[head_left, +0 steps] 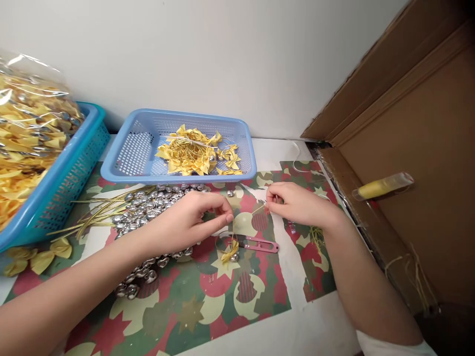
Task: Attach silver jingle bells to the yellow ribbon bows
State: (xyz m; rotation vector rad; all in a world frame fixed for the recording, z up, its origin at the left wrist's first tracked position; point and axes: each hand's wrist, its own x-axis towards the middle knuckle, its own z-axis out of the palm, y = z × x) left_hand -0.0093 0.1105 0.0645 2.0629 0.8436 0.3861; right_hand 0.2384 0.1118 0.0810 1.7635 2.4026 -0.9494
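My left hand (193,217) and my right hand (293,201) are held a little above the patterned paper, fingertips pinched, with a thin gold cord (248,211) stretched between them. A small yellow ribbon bow with a bell (230,253) hangs from the cord below my left fingertips. Pink thread snips (256,243) lie on the paper just under the hands. A heap of small silver bells (148,207) lies under and behind my left wrist.
A light blue basket (137,148) at the back holds finished yellow bows. A darker blue basket (63,183) at left holds a clear bag of bows. Gold cord pieces (96,212) and loose bows (40,257) lie at left. A cardboard wall with a yellow tube (382,187) stands at right.
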